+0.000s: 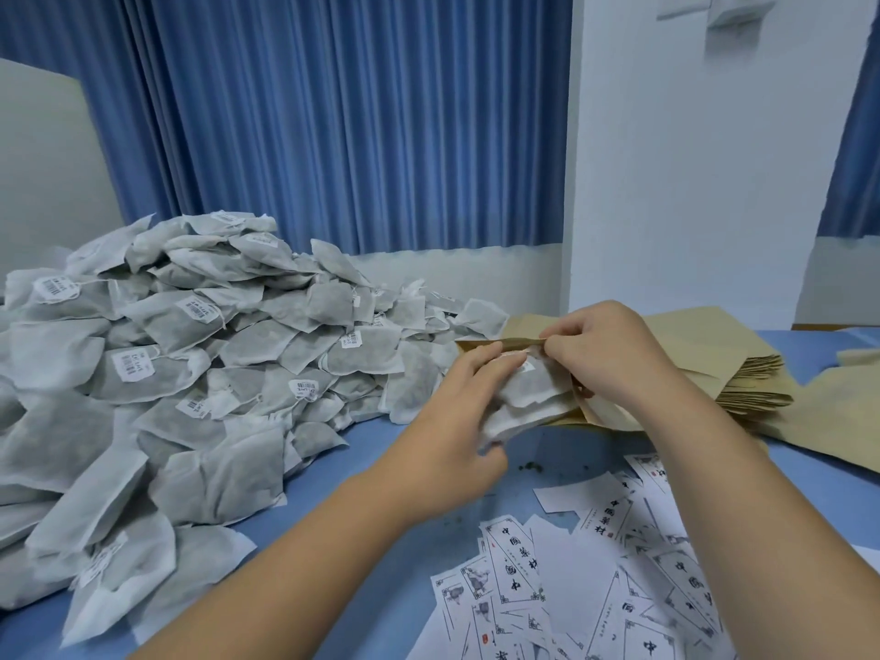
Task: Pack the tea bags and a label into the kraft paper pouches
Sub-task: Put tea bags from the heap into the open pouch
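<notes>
As the pouch [481, 345] gapes: filling looks to be the step in hand, with the bags at its mouth.
Left hand [457, 412]: grips a small bundle of tea bags [528, 397], their leading edge at the opening.
Right hand [605, 354]: pinches the pouch's upper lip, lifting it off the lower side.
Pile [190, 373]: loose tea bags heaped at the left of the table [381, 473].
Labels [595, 588]: scattered front right, none in hand.
Stack [747, 373]: flat pouches beneath and beyond the open one.
Next move: probably sliding the bundle fully in without buckling the paper, then fetching one label.
</notes>
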### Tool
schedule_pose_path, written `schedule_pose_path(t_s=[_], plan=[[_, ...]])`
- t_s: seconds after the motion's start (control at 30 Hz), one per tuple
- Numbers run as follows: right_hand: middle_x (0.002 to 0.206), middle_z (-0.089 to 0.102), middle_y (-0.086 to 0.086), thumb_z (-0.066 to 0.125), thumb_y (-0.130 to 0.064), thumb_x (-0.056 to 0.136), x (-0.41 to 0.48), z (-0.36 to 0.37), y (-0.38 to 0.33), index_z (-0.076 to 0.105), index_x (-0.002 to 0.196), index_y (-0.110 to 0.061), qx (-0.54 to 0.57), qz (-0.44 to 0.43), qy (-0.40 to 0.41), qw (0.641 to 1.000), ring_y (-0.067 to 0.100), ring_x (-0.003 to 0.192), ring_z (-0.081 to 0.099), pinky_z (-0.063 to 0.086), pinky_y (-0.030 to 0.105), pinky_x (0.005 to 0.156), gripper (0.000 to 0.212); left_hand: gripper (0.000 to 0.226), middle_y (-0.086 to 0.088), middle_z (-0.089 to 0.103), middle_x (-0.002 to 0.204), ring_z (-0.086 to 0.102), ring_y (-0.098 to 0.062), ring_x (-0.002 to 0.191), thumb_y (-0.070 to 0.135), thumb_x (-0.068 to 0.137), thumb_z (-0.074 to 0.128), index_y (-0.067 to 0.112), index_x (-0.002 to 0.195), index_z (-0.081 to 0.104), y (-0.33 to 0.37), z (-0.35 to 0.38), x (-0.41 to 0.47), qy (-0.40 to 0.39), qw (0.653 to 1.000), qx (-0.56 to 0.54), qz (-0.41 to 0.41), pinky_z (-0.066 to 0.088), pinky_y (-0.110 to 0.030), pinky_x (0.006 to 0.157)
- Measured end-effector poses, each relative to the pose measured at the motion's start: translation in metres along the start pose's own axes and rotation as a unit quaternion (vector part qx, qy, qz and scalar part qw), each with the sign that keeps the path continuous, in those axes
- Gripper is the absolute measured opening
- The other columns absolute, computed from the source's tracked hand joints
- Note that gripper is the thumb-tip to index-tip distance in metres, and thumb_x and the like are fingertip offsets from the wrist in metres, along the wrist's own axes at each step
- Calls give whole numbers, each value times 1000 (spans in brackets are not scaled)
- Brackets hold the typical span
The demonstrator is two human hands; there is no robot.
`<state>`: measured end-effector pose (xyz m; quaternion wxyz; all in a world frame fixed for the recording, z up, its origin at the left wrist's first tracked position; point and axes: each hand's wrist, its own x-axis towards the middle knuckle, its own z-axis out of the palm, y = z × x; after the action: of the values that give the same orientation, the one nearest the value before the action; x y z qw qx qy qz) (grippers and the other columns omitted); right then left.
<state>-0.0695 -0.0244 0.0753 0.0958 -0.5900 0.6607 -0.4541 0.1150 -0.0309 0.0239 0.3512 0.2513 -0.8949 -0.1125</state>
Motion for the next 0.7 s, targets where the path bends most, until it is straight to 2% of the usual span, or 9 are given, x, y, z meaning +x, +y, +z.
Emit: schedule_pose_path(t_s=[0.1, 0.2, 0.27, 0.3, 0.37, 0.4, 0.5, 0.57, 0.7], plan=[[50, 60, -7, 54, -9, 77, -1, 4, -3, 75, 67, -17, -1, -5, -7, 1000, 9, 48, 50, 42, 22, 50, 24, 73, 6, 22, 156, 14, 6, 139, -4, 84, 55, 20, 148, 30, -9, -2, -3, -8, 998, 56, 1, 9, -3, 108], [50, 59, -8, 54, -9, 78, -2, 5, -4, 75, 68, -18, -13, -13, -12, 1000, 3, 43, 48, 41, 21, 48, 24, 59, 2, 39, 151, 36, -10, 138, 6, 89, 62, 16, 144, 42, -14, -3, -5, 42, 994, 103, 6, 30, -21, 112], [53, 61, -7, 53, -9, 77, -2, 4, -3, 75, 69, -18, -12, -14, -10, 1000, 1, 41, 49, 40, 19, 46, 25, 48, 3, 55, 138, 56, -18, 122, 20, 90, 66, 18, 136, 54, -13, -3, -5, 100, 980, 174, 2, 51, -37, 92], [55, 63, -7, 53, -9, 78, -2, 4, -3, 75, 69, -19, -10, -15, -9, 1000, 0, 42, 49, 41, 20, 46, 25, 45, 5, 59, 132, 62, -20, 111, 29, 91, 64, 23, 135, 55, -11, -5, -5, 111, 969, 222, -11, 54, -35, 79], [59, 65, -7, 53, -9, 78, -2, 4, -4, 75, 70, -18, -9, -18, -9, 1000, 0, 43, 50, 43, 21, 47, 25, 46, 11, 56, 122, 63, -20, 89, 45, 94, 52, 38, 139, 46, -11, -8, -4, 82, 947, 307, -50, 45, -28, 60], [59, 65, -8, 52, -9, 77, -2, 5, -5, 75, 70, -18, -9, -19, -11, 1000, 0, 43, 50, 44, 21, 48, 25, 46, 11, 53, 118, 61, -19, 83, 49, 95, 46, 43, 140, 41, -12, -8, -3, 59, 943, 324, -56, 40, -27, 57], [54, 63, -11, 52, -9, 77, -4, 9, -6, 75, 71, -18, -15, -27, -23, 999, 1, 45, 51, 44, 22, 49, 25, 45, 5, 50, 107, 56, -21, 85, 45, 94, 46, 44, 139, 41, -12, -3, 3, 13, 965, 257, -47, 46, -31, 62], [53, 63, -11, 52, -9, 77, -6, 11, -9, 75, 71, -17, -17, -33, -31, 999, 3, 47, 52, 45, 21, 49, 24, 44, 3, 48, 102, 54, -23, 87, 32, 93, 53, 42, 136, 49, -11, 5, 11, 27, 980, 188, -54, 49, -35, 69], [51, 63, -9, 52, -8, 76, -7, 8, -13, 73, 68, -16, -15, -42, -16, 999, 3, 45, 54, 43, 19, 45, 24, 31, 1, 46, 89, 52, -25, 88, 8, 85, 56, 19, 112, 67, -11, 24, 31, 67, 988, 121, -68, 45, -34, 67]])
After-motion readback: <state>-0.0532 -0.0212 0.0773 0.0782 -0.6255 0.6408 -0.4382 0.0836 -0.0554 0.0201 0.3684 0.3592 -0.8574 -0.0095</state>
